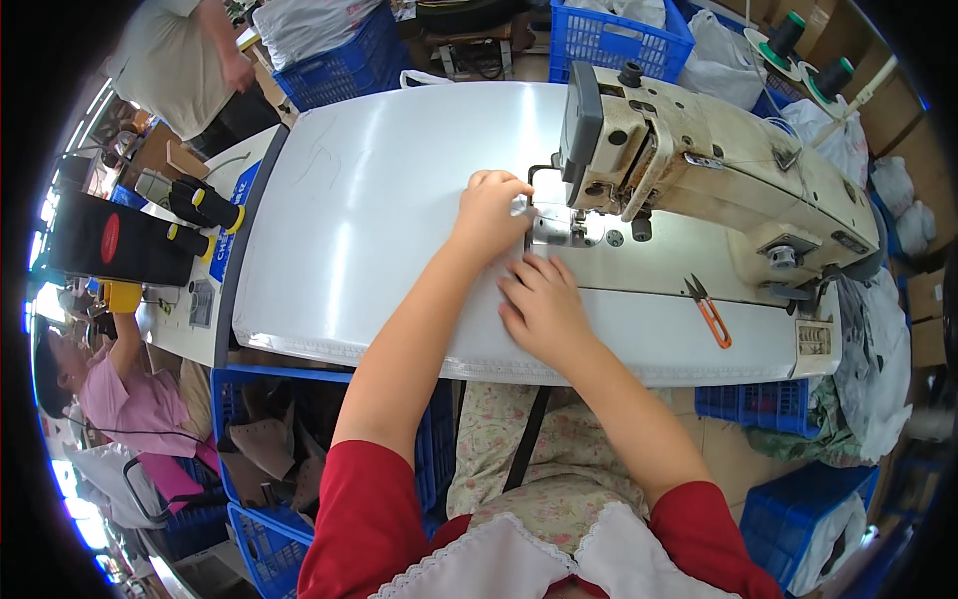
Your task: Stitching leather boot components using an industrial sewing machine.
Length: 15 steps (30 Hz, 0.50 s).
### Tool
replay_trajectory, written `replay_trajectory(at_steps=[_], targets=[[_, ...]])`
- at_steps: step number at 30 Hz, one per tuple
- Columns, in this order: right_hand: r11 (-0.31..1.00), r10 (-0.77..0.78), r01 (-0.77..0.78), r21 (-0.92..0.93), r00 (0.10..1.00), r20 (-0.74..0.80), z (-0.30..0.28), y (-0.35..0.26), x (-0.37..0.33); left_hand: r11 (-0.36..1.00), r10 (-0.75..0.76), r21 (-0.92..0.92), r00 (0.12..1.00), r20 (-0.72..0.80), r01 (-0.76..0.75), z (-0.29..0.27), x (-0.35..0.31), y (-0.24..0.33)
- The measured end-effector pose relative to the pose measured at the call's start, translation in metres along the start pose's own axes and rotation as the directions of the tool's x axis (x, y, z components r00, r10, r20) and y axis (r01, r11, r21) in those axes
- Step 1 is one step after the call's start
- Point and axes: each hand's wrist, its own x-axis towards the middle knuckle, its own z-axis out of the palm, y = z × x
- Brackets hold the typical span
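Observation:
An industrial sewing machine stands at the right side of the white table. My left hand is at the left edge of its metal needle plate. The fingers of that hand are bent and pinched together; a small shiny bit shows at the fingertips, too small to name. Just nearer to me, my right hand lies palm down on the table, its fingers stretched toward the plate and holding nothing. Orange-handled thread snips lie on the machine bed, to the right of my right hand.
Blue crates stand behind the table and below its left side. Green-topped thread spools are at the far right. At the left, a second machine has one person beside it; another person stands farther back.

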Motion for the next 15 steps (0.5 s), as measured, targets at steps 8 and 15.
replay_trajectory(at_steps=[8, 15], targets=[[0.990, 0.068, -0.042, 0.136, 0.979, -0.193, -0.025, 0.014, -0.045, 0.983, -0.056, 0.156, 0.968, -0.246, 0.097, 0.040, -0.007, -0.024], [0.994, 0.026, -0.003, 0.106, 0.976, -0.217, -0.034, 0.005, -0.051, 0.994, -0.095, 0.028, 0.959, -0.267, 0.106, -0.010, -0.053, 0.015]])
